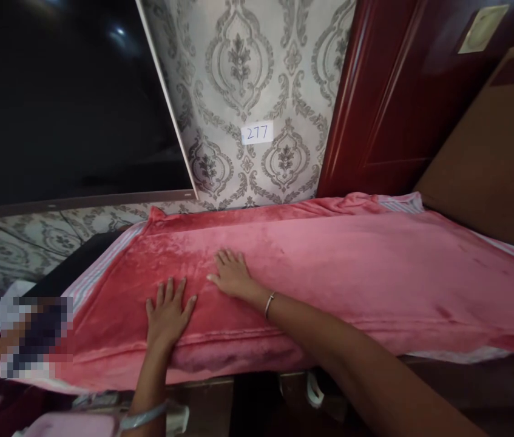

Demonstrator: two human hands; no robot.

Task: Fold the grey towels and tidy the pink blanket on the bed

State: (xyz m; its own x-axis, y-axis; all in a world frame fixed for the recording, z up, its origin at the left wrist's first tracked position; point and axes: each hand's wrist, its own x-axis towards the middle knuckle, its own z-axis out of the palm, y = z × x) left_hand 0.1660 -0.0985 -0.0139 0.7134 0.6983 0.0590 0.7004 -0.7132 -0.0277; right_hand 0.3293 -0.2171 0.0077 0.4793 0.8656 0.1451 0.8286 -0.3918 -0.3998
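A pink plush blanket (329, 267) lies spread over a raised flat surface, with a striped cloth edge (97, 267) showing beneath it at the left. My left hand (168, 312) rests flat on the blanket near its front fold, fingers spread. My right hand (232, 274) lies flat on the blanket just right of and beyond the left one, fingers stretched out; a thin bangle (269, 305) circles that wrist. Neither hand holds anything.
A dark screen (65, 97) leans against patterned wallpaper bearing a white label "277" (257, 132). A dark red door (397, 91) stands at the right, a brown board (493, 158) beside it. A blurred-out patch (36, 334) sits at the left.
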